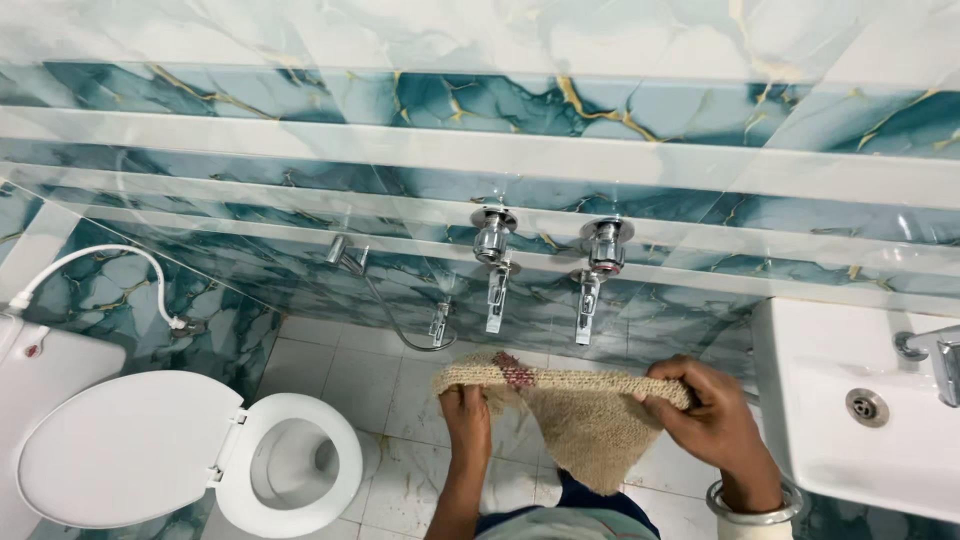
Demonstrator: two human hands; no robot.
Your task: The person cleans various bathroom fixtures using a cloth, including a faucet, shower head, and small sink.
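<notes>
Mat [585,420], a small beige woven floor mat with a red patch near its top edge, is hanging in the air between our two hands, above the white marble floor [380,400] and in front of the wall taps. At the left edge of the floor, the toilet [290,465] is standing with its lid [125,450] swung open, well apart from us. We are closing our left hand [467,412] around the mat's left top corner, fingers curled tight on the fabric. We are pinching the right top corner with our right hand [705,415], a bangle [745,505] sitting on that wrist, so the top edge is stretching flat while the rest is drooping in a point. We are keeping it clear of the white basin [830,420] at the right edge.
</notes>
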